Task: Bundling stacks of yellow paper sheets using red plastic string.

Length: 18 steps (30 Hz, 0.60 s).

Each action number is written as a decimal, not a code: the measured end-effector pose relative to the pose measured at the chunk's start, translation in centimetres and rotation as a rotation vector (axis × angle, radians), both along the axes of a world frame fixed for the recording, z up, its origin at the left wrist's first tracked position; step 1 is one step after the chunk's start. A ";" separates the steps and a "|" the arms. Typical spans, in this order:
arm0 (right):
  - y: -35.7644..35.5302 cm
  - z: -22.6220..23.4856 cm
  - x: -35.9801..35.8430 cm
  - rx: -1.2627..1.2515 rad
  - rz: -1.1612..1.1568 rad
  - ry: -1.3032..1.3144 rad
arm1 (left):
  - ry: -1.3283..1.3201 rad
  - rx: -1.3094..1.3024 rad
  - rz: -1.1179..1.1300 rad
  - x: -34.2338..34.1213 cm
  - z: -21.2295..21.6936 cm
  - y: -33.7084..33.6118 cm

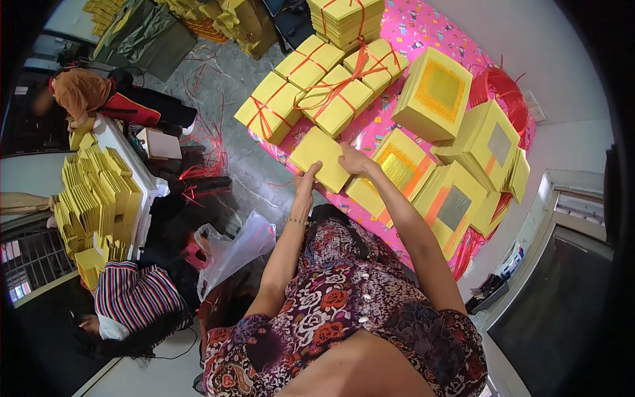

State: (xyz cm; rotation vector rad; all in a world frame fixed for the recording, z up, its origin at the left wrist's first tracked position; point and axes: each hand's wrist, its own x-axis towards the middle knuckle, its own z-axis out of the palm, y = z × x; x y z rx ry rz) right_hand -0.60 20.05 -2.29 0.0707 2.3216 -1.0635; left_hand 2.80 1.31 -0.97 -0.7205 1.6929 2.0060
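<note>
- A person in a floral dress (344, 311) leans over a pink patterned table cover (423, 26), both bare hands on one loose stack of yellow paper sheets (321, 159) at the table's near edge.
- The left hand (305, 180) presses the stack's near side at about 7 o'clock, fingers curled against the edge; the right hand (354, 159) pinches its 3 o'clock corner, fingers closed on the paper.
- The stack lies straight ahead of the hands, at 12 o'clock from the person's chest, turned diamond-wise with one diagonal running from 10 toward 4 o'clock. Both hands touch it; neither is clearly the nearer.
- At 12 o'clock beyond the stack sit tied yellow bundles (324, 86), bound with red string.
- From 1 to 4 o'clock, loose stacks with gold and silver foil squares (456, 198) lean against one another, just beside the right forearm.
- At 9 o'clock, well apart, a second table carries fanned yellow sheets (99, 192); a co-worker in a striped top (132, 298) bends below it.
- A clear plastic bag (235, 248) sits near the left elbow.
</note>
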 end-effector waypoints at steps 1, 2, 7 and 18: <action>-0.3 0.4 0.0 0.015 0.006 -0.034 | -0.040 0.059 -0.008 -0.1 -0.2 -0.5; -0.6 1.3 0.1 0.033 0.009 -0.071 | -0.083 0.121 -0.020 -0.2 -0.9 -1.0; -1.0 2.3 0.8 -0.018 0.044 -0.049 | -0.060 0.237 0.055 0.4 -1.5 -2.0; 0.3 12.2 7.3 -0.736 -0.173 0.198 | 0.548 0.002 -0.103 3.7 12.4 -0.9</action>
